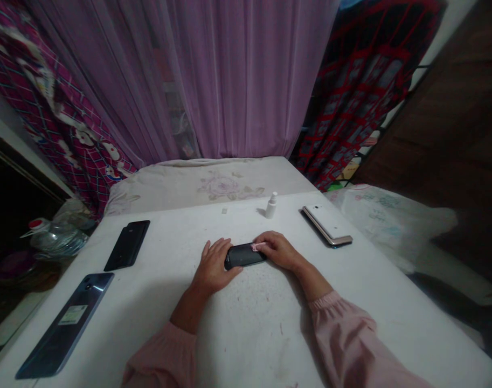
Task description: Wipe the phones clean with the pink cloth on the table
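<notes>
A dark smartphone (pixel 242 255) lies sideways on the white table, its glossy face up. My left hand (pixel 214 268) grips the left end of the phone, thumb along the near edge and fingers at the far side. Pinched in the closed fingers of my right hand (pixel 281 251) is a small pink cloth (pixel 258 246), pressed on the right part of the screen. Beyond the phone stands a small white spray bottle (pixel 271 206), touched by neither hand.
A stack of phones with a white one (pixel 327 221) on top lies right. At left lie black phones (pixel 127 245) and a large blue-grey phone (pixel 68 323) with a label. A tiny pale square (pixel 224 211) sits near the back. Purple curtains (pixel 246 75) hang behind the table (pixel 246 334).
</notes>
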`<state>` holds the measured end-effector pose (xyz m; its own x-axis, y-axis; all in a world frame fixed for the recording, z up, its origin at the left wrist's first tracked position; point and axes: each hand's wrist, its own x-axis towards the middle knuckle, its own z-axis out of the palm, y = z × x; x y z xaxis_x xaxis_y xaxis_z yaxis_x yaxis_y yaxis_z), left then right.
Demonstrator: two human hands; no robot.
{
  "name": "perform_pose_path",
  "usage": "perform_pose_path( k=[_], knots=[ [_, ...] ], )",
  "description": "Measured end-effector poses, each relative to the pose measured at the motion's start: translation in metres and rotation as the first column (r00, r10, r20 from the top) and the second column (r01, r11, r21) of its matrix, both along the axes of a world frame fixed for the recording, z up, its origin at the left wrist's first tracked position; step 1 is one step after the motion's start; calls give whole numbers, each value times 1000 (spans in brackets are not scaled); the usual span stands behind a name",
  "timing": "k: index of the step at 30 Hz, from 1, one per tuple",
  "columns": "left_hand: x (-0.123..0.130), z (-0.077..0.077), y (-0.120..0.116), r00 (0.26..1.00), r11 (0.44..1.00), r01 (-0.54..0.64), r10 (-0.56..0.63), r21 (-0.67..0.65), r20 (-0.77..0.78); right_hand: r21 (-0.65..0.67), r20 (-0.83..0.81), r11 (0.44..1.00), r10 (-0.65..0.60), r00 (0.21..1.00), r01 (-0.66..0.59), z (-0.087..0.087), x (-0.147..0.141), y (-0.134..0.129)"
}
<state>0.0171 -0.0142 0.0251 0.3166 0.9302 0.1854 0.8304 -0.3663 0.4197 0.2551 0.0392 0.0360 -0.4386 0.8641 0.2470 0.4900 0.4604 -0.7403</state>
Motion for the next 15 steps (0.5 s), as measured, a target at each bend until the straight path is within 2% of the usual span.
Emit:
perform_pose_path(
  k=[3,6,10,15],
  knots=[
    [-1,-2,0,1000,1000,0,0,15,-5,-59,-41,989,132,990,-134,5,7,-1],
    [-1,-3,1,1000,1000,-3,3,20,-10,-118,-47,974,187,981,-191,9,13,-2],
    [-1,-2,1,1000,1000,-2,2,16,-14,-149,-61,971,181,982,-188,8,16,-3],
    [-1,0,0,1000,1000,9,-9,2,-15,-60,-28,991,119,993,-120,4,9,0]
  ],
)
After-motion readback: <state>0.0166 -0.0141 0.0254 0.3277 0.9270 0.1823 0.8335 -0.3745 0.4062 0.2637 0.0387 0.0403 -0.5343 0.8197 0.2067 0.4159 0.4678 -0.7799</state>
